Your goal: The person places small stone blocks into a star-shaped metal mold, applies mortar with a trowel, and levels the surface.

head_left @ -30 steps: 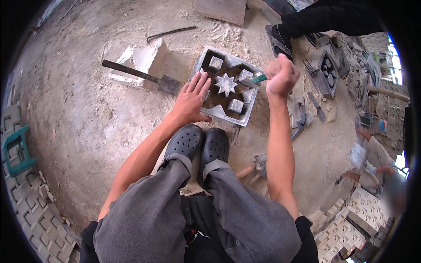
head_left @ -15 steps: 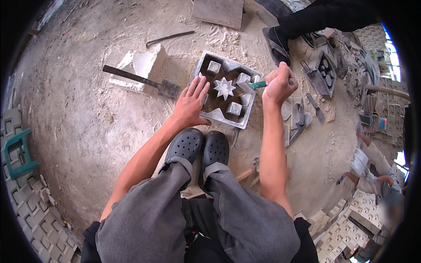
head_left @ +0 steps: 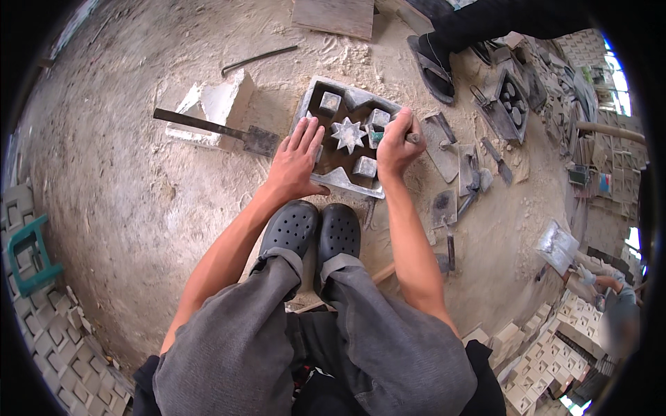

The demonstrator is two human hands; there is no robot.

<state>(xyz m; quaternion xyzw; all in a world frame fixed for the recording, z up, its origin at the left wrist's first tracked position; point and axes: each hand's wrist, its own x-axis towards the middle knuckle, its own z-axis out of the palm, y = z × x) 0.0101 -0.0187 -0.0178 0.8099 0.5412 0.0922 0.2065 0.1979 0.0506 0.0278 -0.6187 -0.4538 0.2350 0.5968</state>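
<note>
A square grey mould (head_left: 357,184) with an eight-pointed star (head_left: 349,135) and small cube-shaped blocks inside lies on the dusty ground before my feet. My left hand (head_left: 295,161) rests flat on its left edge with fingers stretched out, holding nothing. Over the mould's right side my right hand (head_left: 399,147) is closed round a brush (head_left: 413,138), whose handle end pokes out beside the fist. Part of its green band shows inside the mould, while its tip is hard to make out. A flat-bladed long-handled tool (head_left: 260,141) lies just left of the mould.
A whitish broken block (head_left: 229,104) and a bent metal bar (head_left: 260,59) lie left of the mould. Trowels (head_left: 444,208) and a hammer-like tool (head_left: 473,184) lie to the right. Another person's sandalled foot (head_left: 433,69) stands at the far right. A green stool (head_left: 31,256) is far left.
My right hand has moved left with the brush, from beside the mould to over its right part. My left hand stays on the edge. The distant person at the right has shifted.
</note>
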